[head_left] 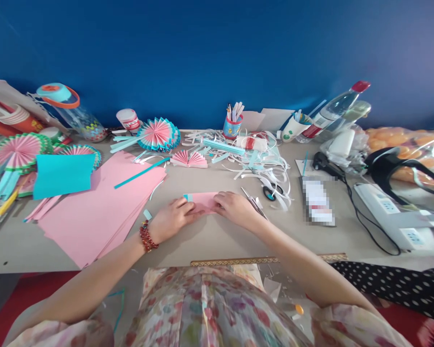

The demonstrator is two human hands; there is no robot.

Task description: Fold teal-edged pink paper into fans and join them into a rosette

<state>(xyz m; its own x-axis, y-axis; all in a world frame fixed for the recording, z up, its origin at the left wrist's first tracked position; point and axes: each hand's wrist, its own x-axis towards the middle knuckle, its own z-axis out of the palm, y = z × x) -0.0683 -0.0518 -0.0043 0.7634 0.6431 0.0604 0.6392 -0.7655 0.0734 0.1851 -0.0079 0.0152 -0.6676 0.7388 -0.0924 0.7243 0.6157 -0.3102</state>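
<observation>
A small pink paper strip with a teal end lies across the table in front of me. My left hand grips its left part, fingers pressed along the near edge. With bent fingers, my right hand pinches the right end of the same paper. Scissors rest just beyond my right hand, with dark handles. Left of my hands spreads a stack of large pink sheets, with a teal sheet on it. A pink folded paper fan sits behind the strip.
White and teal paper scraps are heaped at the back. Finished-looking pleated rosettes stand at the left. A pen cup, a tilted bottle, a phone and a power strip occupy the back and right.
</observation>
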